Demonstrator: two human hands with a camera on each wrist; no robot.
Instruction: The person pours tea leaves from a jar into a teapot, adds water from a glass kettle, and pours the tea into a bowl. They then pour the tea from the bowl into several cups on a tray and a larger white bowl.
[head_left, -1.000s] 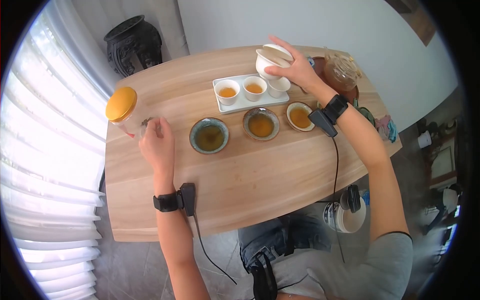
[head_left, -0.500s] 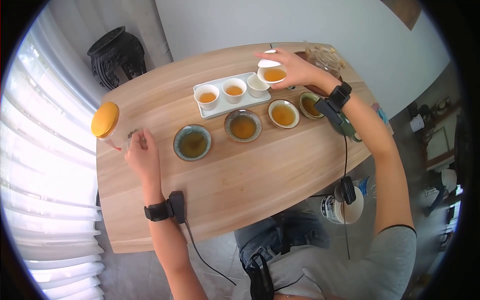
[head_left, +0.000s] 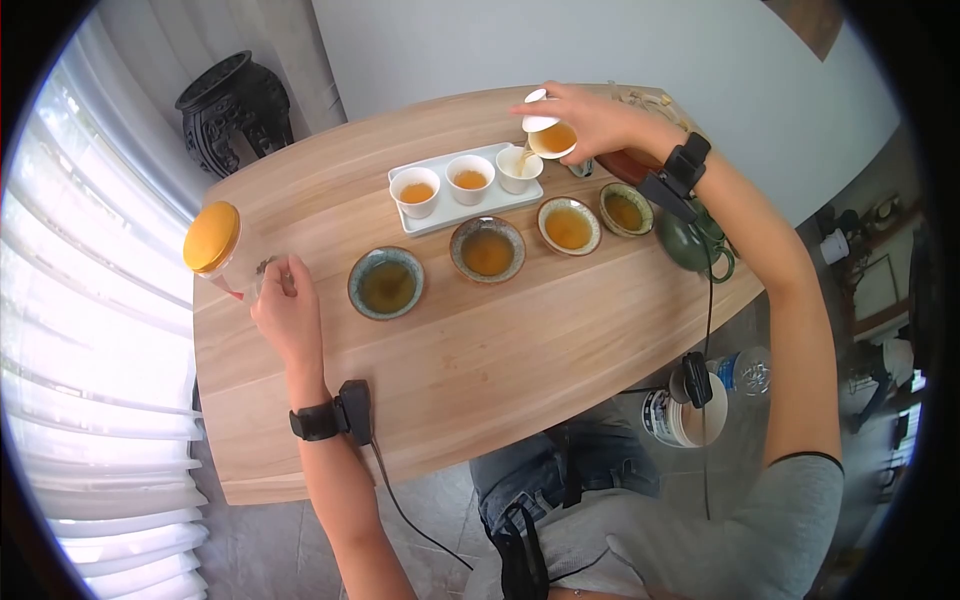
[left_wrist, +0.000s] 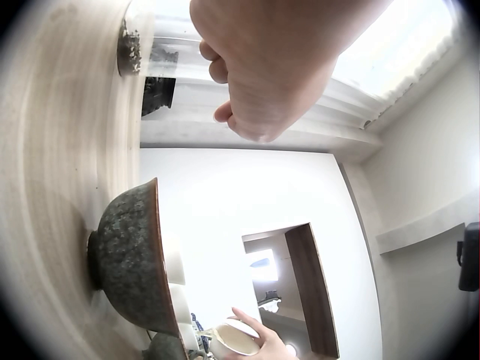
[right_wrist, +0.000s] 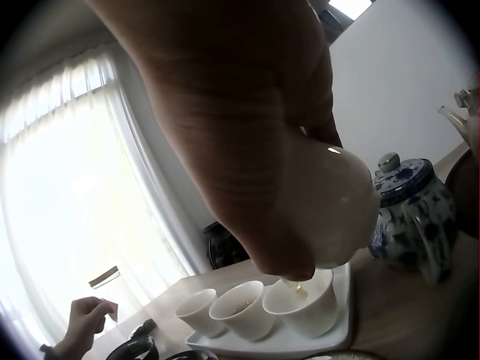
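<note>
My right hand (head_left: 595, 118) grips a white gaiwan (head_left: 553, 140), tilted over the third small white cup (head_left: 519, 176), its lid (head_left: 540, 113) held ajar. A thin stream of tea runs into that cup, also visible in the right wrist view below the gaiwan (right_wrist: 330, 199). Two more white cups (head_left: 414, 192) beside it hold amber tea, all three on a white tray (head_left: 455, 222). My left hand (head_left: 287, 312) hovers above the table with loosely curled fingers and no object showing in them. Behind it stands a clear jar with a yellow lid (head_left: 212, 237) and dark leaves.
Several glazed bowls of tea, among them a blue-green bowl (head_left: 386, 284), stand in a row before the tray. A green teapot (head_left: 690, 240) is at the right edge. A blue-and-white teapot (right_wrist: 412, 214) stands beyond the tray. Cables hang from both wrists.
My right hand has brought the gaiwan over the third cup and tipped it; tea now streams out. The head view has shifted slightly. My left hand stays by the jar.
</note>
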